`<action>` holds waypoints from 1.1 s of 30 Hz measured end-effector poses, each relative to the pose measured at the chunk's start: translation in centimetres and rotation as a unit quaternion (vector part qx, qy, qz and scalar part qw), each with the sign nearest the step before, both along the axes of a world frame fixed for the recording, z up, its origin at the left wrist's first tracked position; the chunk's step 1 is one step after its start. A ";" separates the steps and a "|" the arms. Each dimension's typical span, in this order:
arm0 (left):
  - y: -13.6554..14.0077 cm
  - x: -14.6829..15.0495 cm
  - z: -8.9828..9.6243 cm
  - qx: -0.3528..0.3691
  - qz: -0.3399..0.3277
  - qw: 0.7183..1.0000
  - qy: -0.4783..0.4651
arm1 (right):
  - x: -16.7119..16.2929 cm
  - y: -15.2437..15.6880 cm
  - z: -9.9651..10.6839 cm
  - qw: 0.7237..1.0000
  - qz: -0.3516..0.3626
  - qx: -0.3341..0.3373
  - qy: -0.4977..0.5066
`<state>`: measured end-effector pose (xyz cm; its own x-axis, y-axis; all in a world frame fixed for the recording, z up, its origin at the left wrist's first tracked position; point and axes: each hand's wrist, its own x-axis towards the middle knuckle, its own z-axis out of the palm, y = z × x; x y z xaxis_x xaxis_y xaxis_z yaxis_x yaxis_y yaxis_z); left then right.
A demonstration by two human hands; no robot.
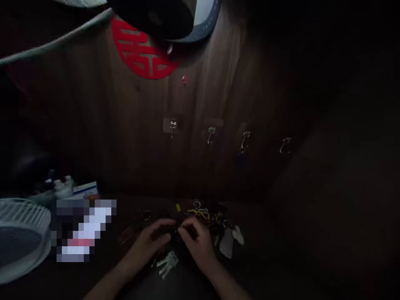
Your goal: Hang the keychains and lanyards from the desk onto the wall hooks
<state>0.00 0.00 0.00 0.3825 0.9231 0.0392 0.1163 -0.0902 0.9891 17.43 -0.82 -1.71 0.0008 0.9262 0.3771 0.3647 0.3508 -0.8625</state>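
Note:
In the dim head view, my right hand (200,243) has thumb and forefinger pinched together on something small and dark that I cannot make out. My left hand (153,236) reaches in from the other side. Its fingers are stretched toward the right fingertips, with the thumb apart and a dark gap between. Just below the hands is a bunch of silvery keys (168,263). Behind my right hand lies a pile of small things, among them a yellow cord (200,213), a metal ring (196,204) and a pale flat tag (227,243).
A white slatted basket (43,214) stands at the left, near white bottles (63,188) and a box (86,191). Metal hooks (173,126) line the wooden panel (134,137) ahead. Above them are a red round paper cutout (137,50) and a dark hanging object (156,16).

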 end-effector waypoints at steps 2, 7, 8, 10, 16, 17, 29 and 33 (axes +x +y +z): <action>-0.3 0.2 0.0 0.011 0.003 1.000 0.010 | -0.1 -0.2 0.1 1.000 0.000 -0.005 0.008; -0.5 0.8 -0.2 0.020 0.003 1.000 0.019 | -0.5 -0.6 0.4 0.999 0.008 -0.016 0.033; -0.5 0.9 -0.3 0.017 0.005 1.000 0.019 | -0.6 -0.6 0.4 0.999 0.009 -0.019 0.038; -0.5 1.1 -0.3 0.009 0.010 1.000 0.018 | -0.8 -0.5 0.4 0.999 0.012 -0.027 0.045; -0.3 1.0 0.2 -0.036 0.004 0.999 0.005 | -0.8 -0.4 0.9 0.993 0.088 -0.023 0.069; -0.3 1.0 0.2 -0.045 0.005 0.999 0.000 | -0.7 -0.5 1.1 0.991 0.108 -0.022 0.071; 0.0 0.7 -0.8 -0.054 0.009 0.998 -0.031 | -0.6 0.0 0.6 0.981 0.125 0.000 0.145; 0.4 0.2 -0.9 -0.024 0.062 0.998 0.007 | 0.3 0.4 1.2 0.982 0.049 0.001 0.181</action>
